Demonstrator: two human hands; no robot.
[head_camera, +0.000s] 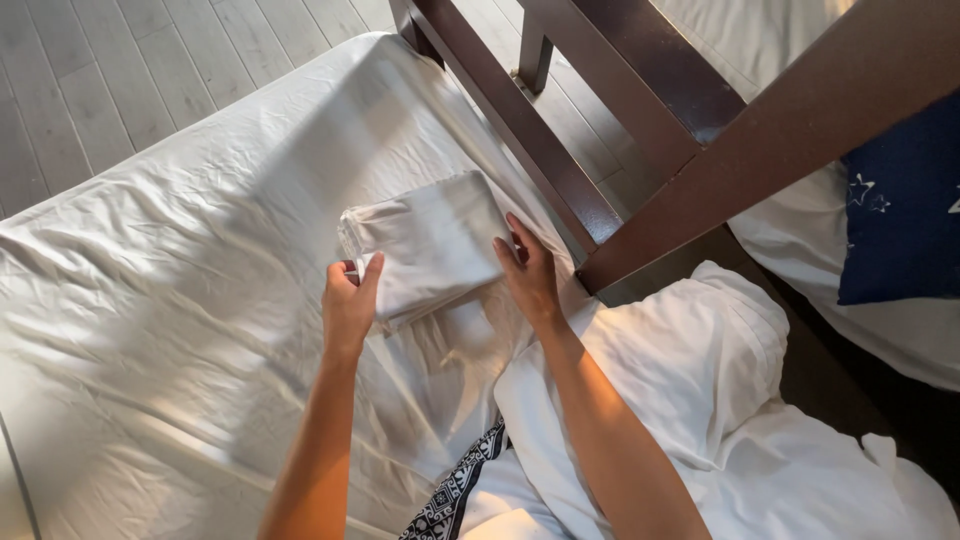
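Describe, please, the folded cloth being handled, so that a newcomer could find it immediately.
Start at the bed's white sheet, beside the dark wooden frame. Between the left hand and right hand lies the folded white cloth. Unlike the rumpled bedding nearby, it is a neat flat rectangle.

A white cloth (432, 243), folded into a thick, tilted rectangle, lies on the wrinkled white bed sheet (170, 300) near the bed's edge.
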